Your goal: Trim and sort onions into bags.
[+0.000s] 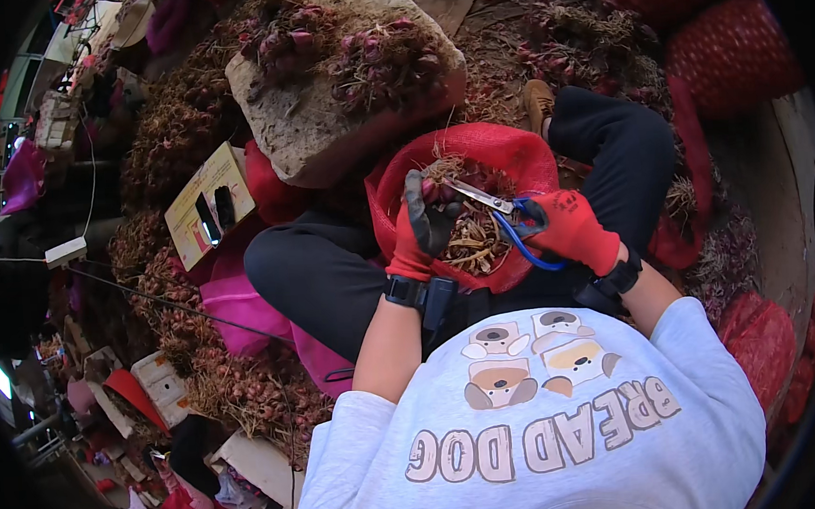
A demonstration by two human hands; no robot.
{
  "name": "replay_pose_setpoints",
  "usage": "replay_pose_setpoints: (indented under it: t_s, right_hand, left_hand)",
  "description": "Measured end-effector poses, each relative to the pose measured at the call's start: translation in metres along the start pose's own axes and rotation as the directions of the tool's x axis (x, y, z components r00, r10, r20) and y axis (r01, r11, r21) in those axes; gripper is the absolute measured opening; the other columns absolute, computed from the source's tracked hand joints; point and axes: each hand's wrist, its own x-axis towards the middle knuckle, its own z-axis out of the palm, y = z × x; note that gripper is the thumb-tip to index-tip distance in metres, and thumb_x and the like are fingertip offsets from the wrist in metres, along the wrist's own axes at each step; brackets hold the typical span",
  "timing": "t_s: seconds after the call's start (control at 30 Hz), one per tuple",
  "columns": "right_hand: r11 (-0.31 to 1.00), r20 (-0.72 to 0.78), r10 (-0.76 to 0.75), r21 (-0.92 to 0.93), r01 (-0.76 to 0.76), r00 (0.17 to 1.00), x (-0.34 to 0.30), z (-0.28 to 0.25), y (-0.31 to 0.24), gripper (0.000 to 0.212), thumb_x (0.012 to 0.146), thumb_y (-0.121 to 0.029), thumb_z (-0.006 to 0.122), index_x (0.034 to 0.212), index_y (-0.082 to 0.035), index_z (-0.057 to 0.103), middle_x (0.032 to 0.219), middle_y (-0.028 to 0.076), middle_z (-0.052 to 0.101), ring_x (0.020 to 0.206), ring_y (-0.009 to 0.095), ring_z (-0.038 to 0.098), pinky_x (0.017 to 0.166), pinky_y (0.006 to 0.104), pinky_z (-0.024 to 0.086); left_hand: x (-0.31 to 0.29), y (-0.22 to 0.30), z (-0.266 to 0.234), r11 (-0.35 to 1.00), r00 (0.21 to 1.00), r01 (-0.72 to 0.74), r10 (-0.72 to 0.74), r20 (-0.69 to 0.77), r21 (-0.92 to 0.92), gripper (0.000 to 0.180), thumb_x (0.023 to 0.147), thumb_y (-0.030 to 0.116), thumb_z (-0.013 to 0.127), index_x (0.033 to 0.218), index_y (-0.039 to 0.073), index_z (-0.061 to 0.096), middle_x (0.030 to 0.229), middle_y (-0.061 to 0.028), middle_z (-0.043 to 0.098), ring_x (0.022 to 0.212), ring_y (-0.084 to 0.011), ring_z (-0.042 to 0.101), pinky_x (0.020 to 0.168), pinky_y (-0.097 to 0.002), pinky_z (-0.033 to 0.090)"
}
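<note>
Heaps of dried purple onions crowded the floor on the left, and a pale block carrying onion bunches along its upper edge stood just beyond the far rim of a red mesh sack. That sack lay spread between the person's bent legs, with dry clippings inside its near rim.

Over the opening, toward the sack's left rim, the gloved left hand pinched a purple bulb with a dry tuft between its thumb and fingers. By the right rim, the gloved right hand was curled around the blue handles of the scissors, whose blades pointed left at the bulb; whether their tips touched it was too small to tell.

Good cutting seemed to call for a firm but uncrushing pinch, with the left fingers kept behind the blade line, since a slip could have nicked the glove. One full stroke across the dry growth, clear of the flesh, looked better than sawing. Working inside the rim seemed wise for catching scraps.
</note>
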Motion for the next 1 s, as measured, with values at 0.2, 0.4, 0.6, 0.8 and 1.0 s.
replay_pose_setpoints:
  t_s: [0.2, 0.4, 0.6, 0.8, 1.0]
  right_hand:
    - [0.992, 0.135, 0.113, 0.036, -0.119, 0.984, -0.004, -0.002, 0.007, 0.032, 0.075, -0.04, 0.066, 0.091, -0.013, 0.067, 0.077, 0.012, 0.064, 0.073, 0.031, 0.062, 0.064, 0.037, 0.048]
    - [0.974, -0.01, -0.003, -0.227, 0.001, 1.0, -0.008, 0.008, 0.018, 0.033, 0.073, -0.039, 0.066, 0.085, -0.009, 0.061, 0.073, 0.011, 0.062, 0.069, 0.03, 0.061, 0.061, 0.0386, 0.047]
    - [0.915, -0.004, -0.055, -0.4, 0.049, 0.998, -0.011, 0.015, 0.02, 0.028, 0.07, -0.03, 0.07, 0.088, -0.011, 0.06, 0.073, 0.01, 0.06, 0.068, 0.029, 0.06, 0.062, 0.0395, 0.045]
    - [0.981, 0.162, 0.185, 0.022, -0.191, 0.969, -0.001, 0.021, 0.022, 0.035, 0.074, -0.041, 0.067, 0.091, -0.011, 0.062, 0.082, 0.011, 0.064, 0.076, 0.029, 0.062, 0.067, 0.0384, 0.048]
    - [0.997, 0.087, 0.075, 0.009, -0.076, 0.993, -0.008, 0.024, 0.022, 0.041, 0.076, -0.049, 0.065, 0.092, -0.011, 0.062, 0.083, 0.012, 0.064, 0.078, 0.03, 0.062, 0.068, 0.0381, 0.048]
  left_hand:
    - [0.001, -0.004, -0.002, 1.0, 0.999, 0.027, -0.027, -0.022, -0.015, 0.027, 0.091, 0.04, 0.053, 0.085, 0.013, 0.057, 0.081, 0.0004, 0.059, 0.079, -0.0132, 0.057, 0.066, -0.0294, 0.049]
    - [-0.001, -0.003, 0.004, 0.934, 0.998, -0.061, 0.046, 0.05, 0.351, 0.043, 0.094, 0.049, 0.041, 0.104, 0.01, 0.055, 0.089, -0.0016, 0.058, 0.083, -0.0131, 0.056, 0.072, -0.0304, 0.047]
    - [0.005, -0.007, -0.007, 0.848, 0.995, -0.082, 0.044, 0.085, 0.523, 0.055, 0.094, 0.052, 0.036, 0.12, 0.005, 0.048, 0.094, -0.0022, 0.057, 0.085, -0.0133, 0.055, 0.076, -0.03, 0.047]
    - [0.002, -0.003, 0.001, 0.917, 0.983, -0.173, 0.138, 0.121, 0.358, 0.043, 0.095, 0.029, 0.047, 0.133, 0.01, 0.038, 0.112, -0.0053, 0.048, 0.088, -0.0137, 0.053, 0.081, -0.0335, 0.048]
    - [0.001, 0.0, 0.009, 0.945, 0.962, -0.257, 0.27, -0.038, 0.2, 0.042, 0.095, 0.023, 0.047, 0.135, 0.013, 0.038, 0.12, 0.0001, 0.047, 0.1, -0.012, 0.05, 0.09, -0.0319, 0.043]
